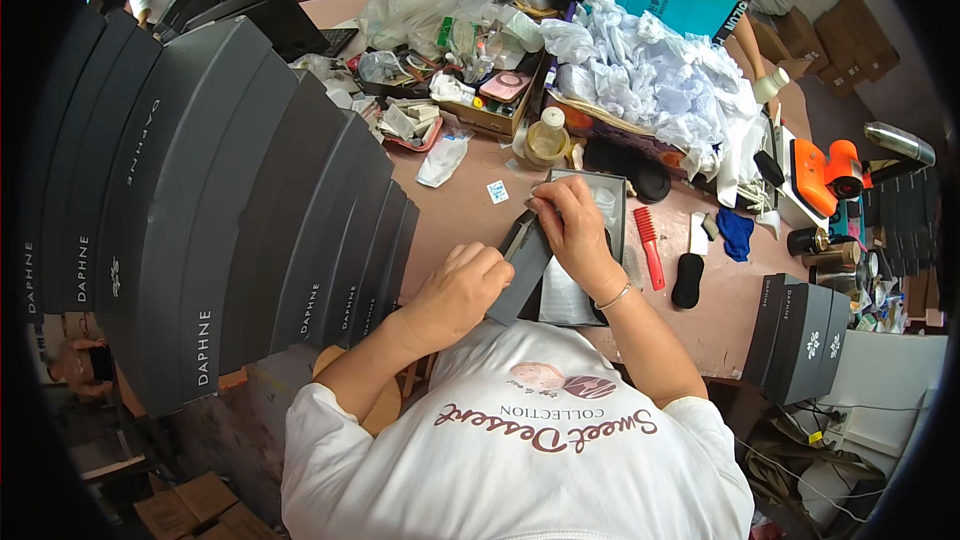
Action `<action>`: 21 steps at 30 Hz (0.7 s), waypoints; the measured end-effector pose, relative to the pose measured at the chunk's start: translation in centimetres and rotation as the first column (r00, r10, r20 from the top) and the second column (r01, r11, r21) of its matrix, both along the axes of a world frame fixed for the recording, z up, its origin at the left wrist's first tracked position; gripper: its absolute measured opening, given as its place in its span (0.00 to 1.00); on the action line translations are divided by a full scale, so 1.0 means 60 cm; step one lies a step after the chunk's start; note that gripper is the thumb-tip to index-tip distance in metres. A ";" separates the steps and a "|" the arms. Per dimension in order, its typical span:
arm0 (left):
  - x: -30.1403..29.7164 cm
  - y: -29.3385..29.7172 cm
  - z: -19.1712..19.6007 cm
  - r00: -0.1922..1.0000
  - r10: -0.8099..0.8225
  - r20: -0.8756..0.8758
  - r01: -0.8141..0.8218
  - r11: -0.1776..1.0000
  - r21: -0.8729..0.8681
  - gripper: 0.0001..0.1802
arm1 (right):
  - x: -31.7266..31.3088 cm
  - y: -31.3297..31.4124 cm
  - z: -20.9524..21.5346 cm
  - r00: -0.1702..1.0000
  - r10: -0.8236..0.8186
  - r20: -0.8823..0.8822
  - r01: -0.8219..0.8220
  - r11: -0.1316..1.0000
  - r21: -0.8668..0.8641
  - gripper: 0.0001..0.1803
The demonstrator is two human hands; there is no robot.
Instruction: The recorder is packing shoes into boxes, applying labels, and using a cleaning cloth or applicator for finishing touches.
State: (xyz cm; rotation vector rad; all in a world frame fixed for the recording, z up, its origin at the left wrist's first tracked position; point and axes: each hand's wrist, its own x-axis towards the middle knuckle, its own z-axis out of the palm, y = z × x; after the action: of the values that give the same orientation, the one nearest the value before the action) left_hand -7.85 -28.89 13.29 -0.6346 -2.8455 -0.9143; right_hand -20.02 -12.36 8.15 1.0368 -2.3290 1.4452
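Observation:
A dark grey shoebox lid [524, 275] is tilted on its side between my hands, in front of my chest. My left hand [462, 285] is closed at its left edge, fingers curled. At the lid's far end, my right hand [575, 230] has its thumb and fingers pinched together; whatever is between them is too small to name. Partly behind my right hand and wrist is an open grey shoebox [622, 202] with white wrapping [568, 290] inside. A small white printed label [498, 192] lies on the pink table [445, 205], beyond the lid.
Tall stacks of dark shoeboxes [215, 210] border my left side; smaller shoeboxes [800, 335] stand at the right edge. A red brush [648, 245], black oval pad [687, 280] and blue cloth [735, 233] lie right. Farther back are a jar [547, 140] and crumpled white paper [650, 70].

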 end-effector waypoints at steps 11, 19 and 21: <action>-0.014 0.001 -0.055 0.990 0.028 -0.135 -0.008 0.989 0.150 0.08 | 0.002 0.008 -0.004 0.999 -0.010 0.036 0.009 1.000 0.019 0.07; 0.011 -0.016 -0.068 0.915 0.224 0.335 -0.390 0.697 0.601 0.17 | 0.005 0.008 0.001 0.997 -0.008 0.081 0.006 1.000 0.021 0.07; 0.040 -0.002 -0.074 0.860 0.157 0.486 -0.486 0.543 0.684 0.23 | 0.000 0.009 0.000 0.999 -0.034 -0.018 0.034 0.999 0.036 0.08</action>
State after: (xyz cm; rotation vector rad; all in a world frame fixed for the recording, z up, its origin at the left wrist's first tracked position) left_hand -5.46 -29.00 8.88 0.2224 -2.2294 -2.1733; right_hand -20.04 -11.80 8.16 1.0096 -2.3579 1.3813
